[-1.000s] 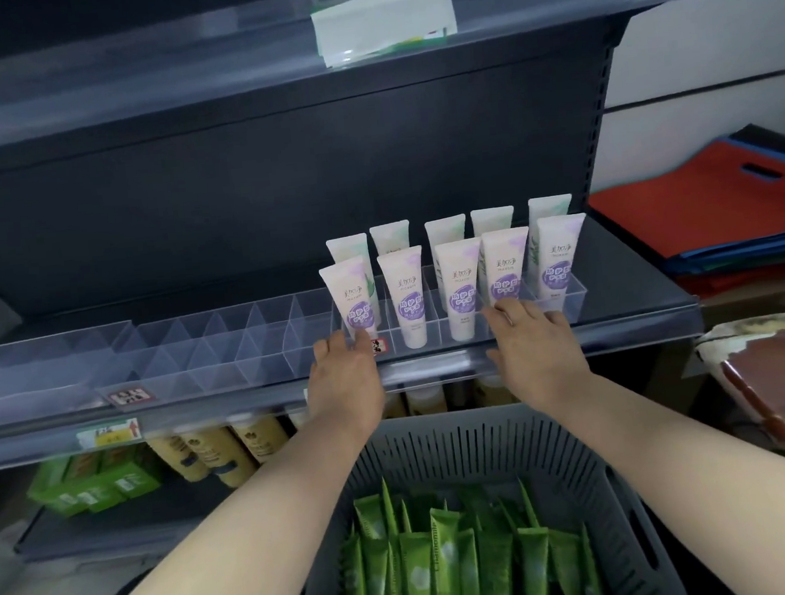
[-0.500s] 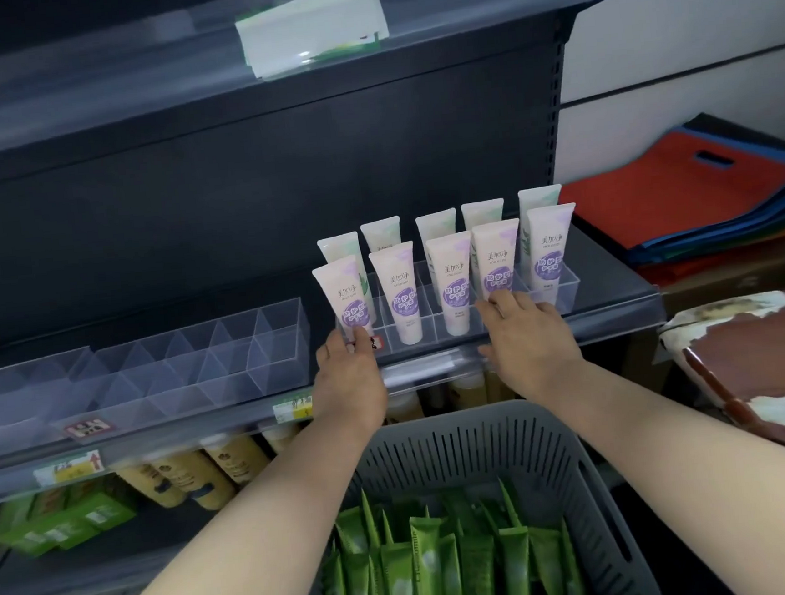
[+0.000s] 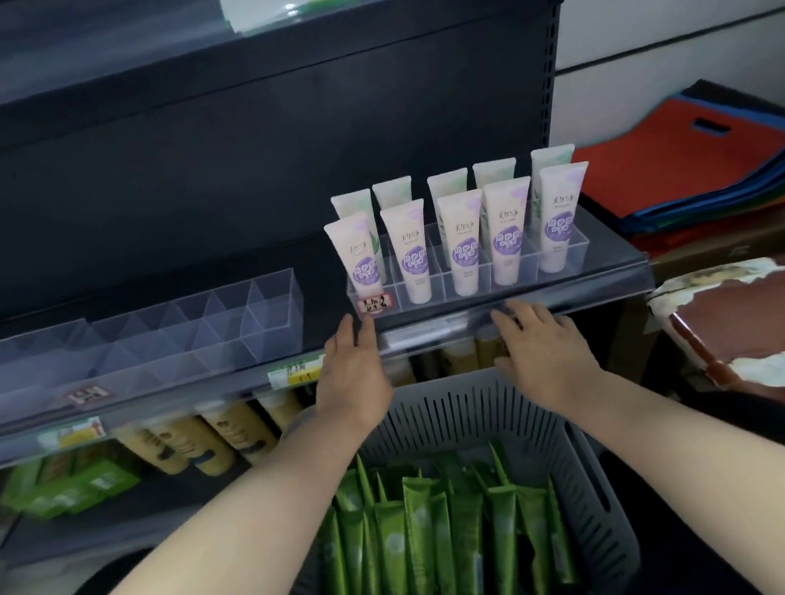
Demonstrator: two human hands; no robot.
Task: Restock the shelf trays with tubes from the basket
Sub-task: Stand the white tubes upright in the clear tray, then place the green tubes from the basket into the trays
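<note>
Just below the tray (image 3: 442, 286), left hand (image 3: 354, 371) and right hand (image 3: 544, 348) are hovering, fingers relaxed, gripping nothing. Green tubes (image 3: 430, 531) are lying in the basket (image 3: 462, 410), further below the tray.

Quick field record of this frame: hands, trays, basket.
left hand: open, holds nothing, fingertips by right tray's front
right hand: open, holds nothing, at shelf edge
right tray: ten white-purple tubes, two rows
left tray: no tubes visible
basket: grey, green tubes inside
</note>
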